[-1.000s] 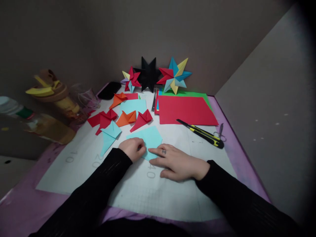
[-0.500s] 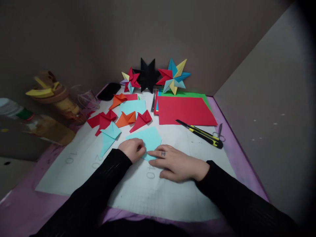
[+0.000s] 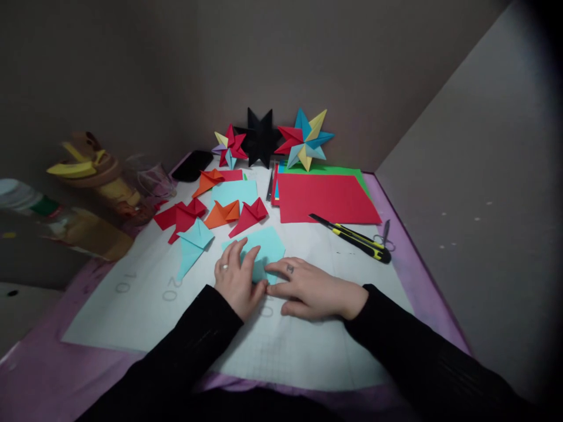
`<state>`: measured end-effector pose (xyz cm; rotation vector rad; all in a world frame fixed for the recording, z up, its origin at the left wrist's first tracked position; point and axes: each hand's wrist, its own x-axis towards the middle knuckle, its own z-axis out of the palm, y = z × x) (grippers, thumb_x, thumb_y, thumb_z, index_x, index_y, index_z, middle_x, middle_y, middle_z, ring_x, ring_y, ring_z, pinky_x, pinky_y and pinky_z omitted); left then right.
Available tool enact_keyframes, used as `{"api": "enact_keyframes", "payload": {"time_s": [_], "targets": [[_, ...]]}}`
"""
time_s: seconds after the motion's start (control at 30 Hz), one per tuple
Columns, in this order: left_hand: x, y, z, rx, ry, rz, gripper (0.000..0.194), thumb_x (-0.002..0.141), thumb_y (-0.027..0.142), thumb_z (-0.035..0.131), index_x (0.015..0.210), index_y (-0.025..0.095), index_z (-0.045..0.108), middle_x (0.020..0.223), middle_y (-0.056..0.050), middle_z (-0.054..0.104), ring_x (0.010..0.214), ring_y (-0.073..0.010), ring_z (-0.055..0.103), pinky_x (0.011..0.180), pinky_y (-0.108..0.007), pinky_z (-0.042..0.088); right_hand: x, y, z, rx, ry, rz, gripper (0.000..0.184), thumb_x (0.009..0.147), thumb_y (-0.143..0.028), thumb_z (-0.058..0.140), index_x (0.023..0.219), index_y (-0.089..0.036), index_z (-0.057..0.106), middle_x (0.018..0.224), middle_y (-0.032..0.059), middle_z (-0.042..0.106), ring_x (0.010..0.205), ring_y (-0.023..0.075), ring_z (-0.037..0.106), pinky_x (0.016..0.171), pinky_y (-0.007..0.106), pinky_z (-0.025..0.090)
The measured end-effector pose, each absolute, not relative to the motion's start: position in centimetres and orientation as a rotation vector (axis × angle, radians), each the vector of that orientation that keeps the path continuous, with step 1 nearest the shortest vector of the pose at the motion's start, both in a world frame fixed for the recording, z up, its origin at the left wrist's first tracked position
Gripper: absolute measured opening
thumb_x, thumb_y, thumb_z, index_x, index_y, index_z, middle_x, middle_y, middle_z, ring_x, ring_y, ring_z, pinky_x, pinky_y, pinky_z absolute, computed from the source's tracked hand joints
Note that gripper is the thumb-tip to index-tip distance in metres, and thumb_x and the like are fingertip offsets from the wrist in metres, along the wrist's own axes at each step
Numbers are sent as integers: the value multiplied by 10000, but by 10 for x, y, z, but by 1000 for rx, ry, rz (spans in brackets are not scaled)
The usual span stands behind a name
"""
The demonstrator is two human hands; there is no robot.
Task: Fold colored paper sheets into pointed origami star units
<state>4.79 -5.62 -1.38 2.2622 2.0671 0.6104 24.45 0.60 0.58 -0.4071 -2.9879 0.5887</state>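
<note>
A light blue sheet of folding paper [image 3: 269,243] lies flat on the white mat, partly covered by both hands. My left hand [image 3: 240,278] rests over its left and near part, fingers raised and spread, thumb at the near corner. From the right, my right hand [image 3: 308,287] lies on the paper's near right edge with its fingers stretched out. Left of the paper is a folded light blue piece [image 3: 196,241]. Beyond it sit folded red pieces [image 3: 250,215] and folded orange pieces [image 3: 222,213].
A box cutter [image 3: 354,239] and small scissors [image 3: 385,237] lie at the right, before red card sheets [image 3: 328,198]. Paper stars [image 3: 305,140] lean on the wall. A bottle [image 3: 83,231], a lidded cup [image 3: 105,181], a clear glass [image 3: 152,176] and a phone [image 3: 192,166] stand or lie left.
My left hand has moved toward me, from closed fingers on the paper's left side to spread fingers with the thumb at the near corner. My right hand has barely moved.
</note>
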Motion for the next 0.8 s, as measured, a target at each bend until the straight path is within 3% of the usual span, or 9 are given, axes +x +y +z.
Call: {"api": "enact_keyframes", "payload": {"time_s": [0.17,0.43,0.57,0.63,0.8], "targets": [[41,-57,-18,2080,2269,496,688,730,344,604,1347,162,359,1424,-188,306,1244,-392,326,922,-558,356,245,4,7,-427,-2992,582,434,848,-399,551,1255,-250,532,1310,136,429,1154,272,404,984,472,303],[-2,-55,-9,1986,2569,430,546,778,199,534,1317,171,450,1369,-176,391,1101,-381,450,850,-533,429,245,5,6,-388,-2978,596,415,846,-389,551,1231,-237,553,1268,133,468,1106,262,431,960,455,328],[6,-61,-9,2380,2130,625,453,783,76,441,1223,128,535,1222,-153,550,1071,-292,501,881,-452,451,245,3,5,-412,-2991,589,401,841,-380,557,1214,-232,557,1387,124,392,1177,281,382,986,481,293],[17,-63,-14,2537,1795,558,400,786,53,420,1139,130,591,1118,-118,629,1021,-257,541,864,-413,475,245,2,6,-428,-3004,582,405,832,-377,569,1212,-235,552,1430,106,350,1204,286,357,1006,490,271],[34,-64,-29,2617,1630,421,345,820,89,436,1117,114,610,1138,-120,646,1038,-268,563,838,-421,510,244,1,7,-425,-3004,591,414,825,-383,575,1208,-227,547,1439,90,346,1193,268,368,1031,472,257]]}}
